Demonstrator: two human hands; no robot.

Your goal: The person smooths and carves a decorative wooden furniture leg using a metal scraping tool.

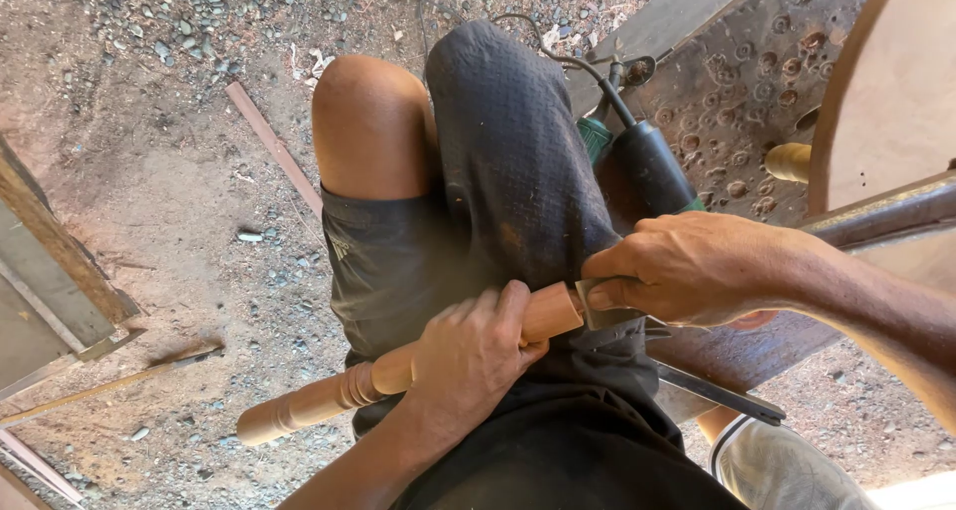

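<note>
The left hand (468, 356) grips a turned wooden leg (398, 371) across the lap, steadying it. The right hand (687, 266) closes on a flat metal blade (607, 306) pressed to its end, an angle grinder (647, 166) parked behind.

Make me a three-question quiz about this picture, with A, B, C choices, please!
1. Where does the turned wooden leg lie?
A. across the person's lap
B. on the gravel
C. on a shelf

2. What colour is the power tool body behind the knee?
A. yellow
B. black
C. white

3. What is the left hand doing?
A. hanging free
B. lying flat on the ground
C. gripping the wooden leg

Answers: 1 A, it crosses the dark shorts. 2 B, its casing is black. 3 C, the fingers wrap the wood, while the right hand presses a piece of sandpaper at its end.
</note>
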